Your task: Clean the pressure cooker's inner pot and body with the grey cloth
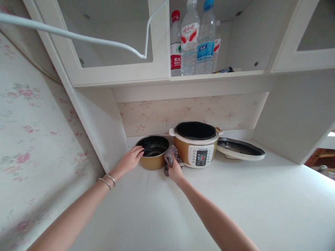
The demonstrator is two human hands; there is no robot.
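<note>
A gold inner pot point(154, 152) with a dark inside stands on the white counter point(235, 195), left of a gold rice cooker point(195, 143) whose lid is off. My left hand point(131, 159) rests on the inner pot's left rim, fingers curled over it. My right hand point(175, 169) is closed on a grey cloth point(170, 155), which is pressed between the inner pot and the cooker's left side. The cooker's lid point(240, 149) lies upside down on the counter to its right.
A shelf above holds several water bottles point(195, 38). A cabinet door point(104, 45) with a glass panel hangs at upper left, with a white cable point(78, 35) across it. Flowered wallpaper point(31, 122) covers the left wall. A white side panel point(295, 115) closes the right.
</note>
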